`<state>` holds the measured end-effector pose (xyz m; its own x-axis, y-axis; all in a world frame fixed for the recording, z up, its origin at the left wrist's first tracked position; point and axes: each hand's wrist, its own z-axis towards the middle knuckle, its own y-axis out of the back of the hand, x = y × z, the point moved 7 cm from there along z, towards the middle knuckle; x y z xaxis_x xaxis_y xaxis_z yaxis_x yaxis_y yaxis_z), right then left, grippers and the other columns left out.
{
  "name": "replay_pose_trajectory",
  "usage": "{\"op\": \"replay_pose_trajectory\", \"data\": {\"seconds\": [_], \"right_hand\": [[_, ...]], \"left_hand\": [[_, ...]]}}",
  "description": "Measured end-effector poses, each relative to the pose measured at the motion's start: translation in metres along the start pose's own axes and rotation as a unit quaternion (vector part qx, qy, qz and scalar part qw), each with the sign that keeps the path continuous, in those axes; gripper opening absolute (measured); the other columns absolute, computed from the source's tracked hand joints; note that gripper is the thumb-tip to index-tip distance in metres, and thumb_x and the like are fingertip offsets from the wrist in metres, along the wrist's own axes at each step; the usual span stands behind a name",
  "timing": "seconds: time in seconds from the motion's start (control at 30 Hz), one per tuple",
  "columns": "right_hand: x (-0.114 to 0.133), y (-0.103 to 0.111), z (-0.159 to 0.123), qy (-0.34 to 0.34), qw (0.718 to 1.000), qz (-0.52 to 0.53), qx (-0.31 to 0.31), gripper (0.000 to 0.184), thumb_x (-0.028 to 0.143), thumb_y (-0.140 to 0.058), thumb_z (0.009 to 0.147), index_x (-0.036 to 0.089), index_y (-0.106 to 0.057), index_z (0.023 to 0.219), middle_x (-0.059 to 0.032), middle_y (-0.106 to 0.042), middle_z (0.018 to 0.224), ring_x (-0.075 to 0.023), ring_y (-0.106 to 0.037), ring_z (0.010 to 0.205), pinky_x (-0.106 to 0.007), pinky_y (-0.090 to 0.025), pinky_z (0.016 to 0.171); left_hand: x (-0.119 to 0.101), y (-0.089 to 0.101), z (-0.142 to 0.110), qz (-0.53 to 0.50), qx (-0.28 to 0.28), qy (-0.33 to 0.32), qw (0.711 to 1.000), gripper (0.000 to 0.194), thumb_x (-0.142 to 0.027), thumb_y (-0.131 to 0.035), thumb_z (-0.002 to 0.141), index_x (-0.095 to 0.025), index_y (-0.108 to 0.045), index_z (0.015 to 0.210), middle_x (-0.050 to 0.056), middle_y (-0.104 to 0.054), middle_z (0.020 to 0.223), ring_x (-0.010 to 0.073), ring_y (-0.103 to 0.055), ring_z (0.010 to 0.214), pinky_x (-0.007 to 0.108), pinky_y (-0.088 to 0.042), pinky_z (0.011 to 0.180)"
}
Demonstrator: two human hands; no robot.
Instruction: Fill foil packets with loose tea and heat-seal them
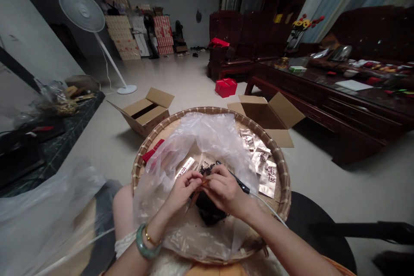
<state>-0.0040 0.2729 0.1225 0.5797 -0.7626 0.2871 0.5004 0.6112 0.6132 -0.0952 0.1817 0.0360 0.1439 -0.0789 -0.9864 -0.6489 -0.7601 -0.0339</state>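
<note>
The left hand (pixel 183 192) and right hand (pixel 223 192) are meeting over the tray, both clenched in a tight pinch, their fingertips gripping a small brownish scrap (pixel 202 186) between them; it is too small to identify with any certainty. A black-handled corded tool (pixel 237 180) is lying along the outer side of the right hand, and its white cord (pixel 270 211) is trailing toward the lower right. A jade bangle (pixel 145 243) and a thin gold bracelet (pixel 149 237) are circling the left wrist. Just below the hands, a dark heap of what looks like dried tea (pixel 207 209) is sitting inside a clear plastic bag (pixel 194 159), which is spreading across a round woven bamboo tray (pixel 210 110). A silver sachet (pixel 185 168) is leaning in the bag's folds, a red strip (pixel 152 151) is poking out beside it, and printed foil sachets (pixel 262 166) are lying on the tray to the right. Beyond the rim, open cardboard boxes (pixel 147 110) (pixel 270 114) are standing on the floor (pixel 194 71), with a red box (pixel 225 87) between them and a dark wooden tabletop (pixel 323 71) to the right.
</note>
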Motion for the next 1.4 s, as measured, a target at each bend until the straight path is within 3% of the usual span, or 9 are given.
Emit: {"op": "replay_pose_trajectory", "data": {"seconds": [0.2, 0.4, 0.67, 0.77, 0.87, 1.03, 1.17, 1.3, 1.4], "right_hand": [[0.0, -0.008, 0.001, 0.003, 0.999, -0.012, 0.035, 0.018, 0.011, -0.049, 0.088, 0.017, -0.051, 0.071, -0.0049, -0.061, 0.069, -0.0163, -0.043, 0.07, -0.03, -0.044, 0.067], [-0.003, -0.015, -0.004, 0.01, 0.998, 0.019, 0.065, 0.019, 0.014, -0.049, 0.088, 0.018, -0.051, 0.07, -0.0039, -0.059, 0.066, -0.0162, -0.044, 0.07, -0.027, -0.043, 0.064], [-0.017, -0.015, -0.016, -0.071, 0.994, 0.034, 0.069, 0.02, 0.024, -0.052, 0.091, 0.017, -0.055, 0.073, -0.0037, -0.062, 0.067, -0.0137, -0.051, 0.064, -0.026, -0.04, 0.061], [-0.031, -0.025, -0.02, -0.219, 0.96, 0.112, 0.131, 0.018, 0.026, -0.055, 0.088, 0.016, -0.058, 0.073, -0.0017, -0.061, 0.066, -0.0122, -0.053, 0.059, -0.023, -0.038, 0.057], [-0.039, -0.042, -0.026, -0.344, 0.882, 0.266, 0.179, 0.011, 0.025, -0.057, 0.085, 0.016, -0.062, 0.08, 0.0002, -0.063, 0.071, -0.0134, -0.057, 0.066, -0.023, -0.042, 0.062], [-0.037, -0.063, -0.029, -0.315, 0.829, 0.384, 0.258, 0.027, 0.037, -0.049, 0.088, 0.015, -0.061, 0.075, 0.0013, -0.059, 0.071, -0.0138, -0.055, 0.073, -0.026, -0.044, 0.074], [-0.049, -0.07, -0.037, -0.34, 0.812, 0.399, 0.256, 0.052, 0.06, -0.04, 0.088, 0.015, -0.063, 0.073, -0.0016, -0.061, 0.075, -0.0162, -0.055, 0.078, -0.031, -0.044, 0.082], [-0.071, -0.069, -0.045, -0.414, 0.775, 0.444, 0.175, 0.058, 0.069, -0.045, 0.081, 0.015, -0.068, 0.089, -0.0063, -0.066, 0.092, -0.0214, -0.057, 0.095, -0.038, -0.038, 0.097], [-0.085, -0.068, -0.051, -0.458, 0.726, 0.495, 0.132, 0.056, 0.066, -0.052, 0.079, 0.017, -0.067, 0.102, -0.0066, -0.067, 0.099, -0.0205, -0.058, 0.096, -0.038, -0.039, 0.097]], "left_hand": [[0.0, -0.007, -0.004, -0.073, 0.004, 0.03, 0.997, 0.055, -0.059, -0.074, 0.059, -0.012, -0.067, 0.086, 0.004, -0.063, 0.076, 0.014, -0.054, 0.069, 0.025, -0.044, 0.065], [-0.006, -0.014, -0.002, 0.031, 0.083, 0.009, 0.996, 0.034, -0.046, -0.064, 0.075, -0.012, -0.062, 0.072, -0.001, -0.055, 0.066, 0.0112, -0.047, 0.065, 0.021, -0.038, 0.062], [-0.013, -0.004, 0.001, 0.158, 0.057, -0.033, 0.985, 0.023, -0.033, -0.058, 0.077, -0.013, -0.064, 0.068, 0.001, -0.061, 0.065, 0.0128, -0.052, 0.064, 0.021, -0.04, 0.06], [-0.018, 0.001, 0.0, 0.181, 0.017, -0.075, 0.98, 0.021, -0.032, -0.057, 0.079, -0.014, -0.066, 0.073, 0.002, -0.065, 0.071, 0.0139, -0.057, 0.068, 0.022, -0.043, 0.063], [-0.026, 0.003, -0.001, 0.235, -0.021, -0.132, 0.963, 0.022, -0.031, -0.054, 0.083, -0.015, -0.067, 0.076, 0.002, -0.066, 0.071, 0.0134, -0.058, 0.068, 0.021, -0.043, 0.064], [-0.034, -0.004, 0.006, 0.298, 0.02, -0.173, 0.939, 0.019, -0.024, -0.054, 0.083, -0.016, -0.068, 0.072, 0.0, -0.067, 0.067, 0.0115, -0.059, 0.063, 0.019, -0.042, 0.059], [-0.045, -0.007, 0.009, 0.375, 0.031, -0.281, 0.883, 0.02, -0.024, -0.053, 0.087, -0.017, -0.07, 0.077, 0.001, -0.071, 0.072, 0.0128, -0.062, 0.065, 0.023, -0.046, 0.064], [-0.056, -0.016, -0.011, 0.471, -0.003, -0.456, 0.755, 0.02, -0.025, -0.053, 0.089, -0.016, -0.067, 0.099, 0.008, -0.072, 0.096, 0.0212, -0.062, 0.096, 0.036, -0.045, 0.089], [-0.045, -0.021, -0.02, 0.566, -0.035, -0.462, 0.682, 0.044, -0.035, -0.06, 0.085, -0.014, -0.057, 0.124, 0.012, -0.064, 0.12, 0.0285, -0.053, 0.112, 0.044, -0.041, 0.094]]}}
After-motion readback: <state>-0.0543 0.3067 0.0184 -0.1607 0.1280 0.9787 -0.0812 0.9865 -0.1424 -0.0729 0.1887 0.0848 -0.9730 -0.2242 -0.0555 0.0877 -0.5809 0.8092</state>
